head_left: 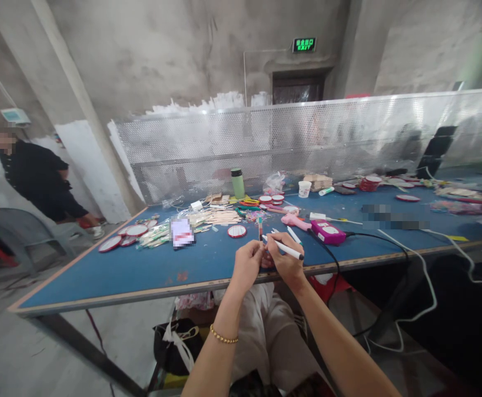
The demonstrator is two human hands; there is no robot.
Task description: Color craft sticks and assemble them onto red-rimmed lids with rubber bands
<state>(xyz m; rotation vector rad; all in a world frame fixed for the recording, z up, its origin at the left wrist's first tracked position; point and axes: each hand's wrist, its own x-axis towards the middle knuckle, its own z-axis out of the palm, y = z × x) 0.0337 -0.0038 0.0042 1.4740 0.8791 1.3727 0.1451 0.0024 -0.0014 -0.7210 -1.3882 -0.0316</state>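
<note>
Near the front edge of the blue table [199, 264], my left hand [247, 263] is closed on a small narrow stick [260, 227] that stands upright from its fingertips. My right hand [286, 263] grips a white marker [286, 248] with a dark end, its tip pointing left towards the stick. The hands are close together. Another marker [294, 236] lies just behind my right hand. A round red-rimmed piece [236, 231] lies behind my left hand.
A pile of pale sticks [220, 215] and a phone [182, 232] lie left. Behind are a green bottle [237, 183] and a paper cup [304, 189]. Rightward are a pink glue gun [296, 221], a purple box [327, 232] and cables. A person [38, 171] stands far left.
</note>
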